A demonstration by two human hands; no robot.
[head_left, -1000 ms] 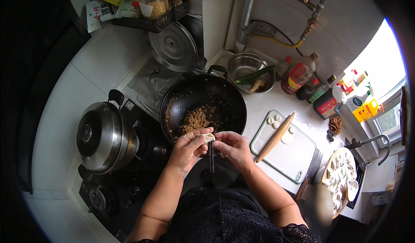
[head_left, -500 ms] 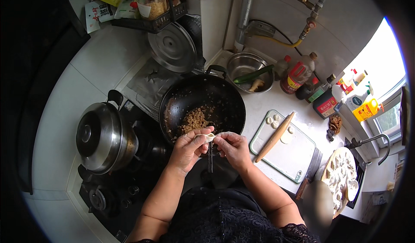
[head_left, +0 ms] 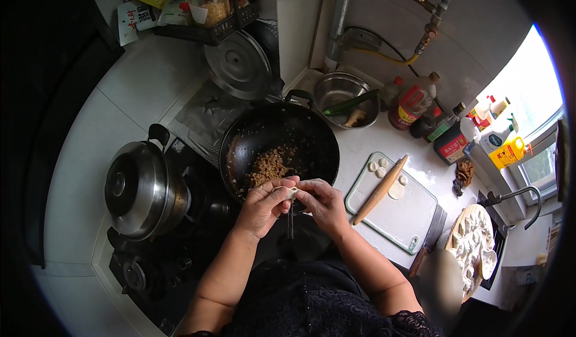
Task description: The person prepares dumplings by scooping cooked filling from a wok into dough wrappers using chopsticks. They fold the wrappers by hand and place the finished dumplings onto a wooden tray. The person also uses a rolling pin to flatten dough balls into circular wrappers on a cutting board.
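A small white dumpling [head_left: 291, 192] is pinched between my two hands, above the near rim of a black wok [head_left: 312, 136]. My left hand [head_left: 263, 207] cups one side of it, fingers closed on the dough. My right hand [head_left: 324, 204] presses the other edge between thumb and fingertips. Brown minced filling [head_left: 270, 167] lies in the wok just beyond the hands. Below them, the dark handle of a utensil [head_left: 291, 224] sticks out over the wok's near side. Flour dusts the fingers of both hands.
A lidded steel pot [head_left: 138, 187] stands on the stove at left. Right of the wok, a cutting board [head_left: 396, 220] bears a rolling pin [head_left: 384, 187] and dough pieces. Further right is a tray of dumplings [head_left: 471, 241]. A steel bowl [head_left: 339, 85] holds a cucumber [head_left: 353, 102].
My right hand has shifted slightly left, closer to my left hand. The dumpling's opening, with filling visible before, now looks more pressed together.
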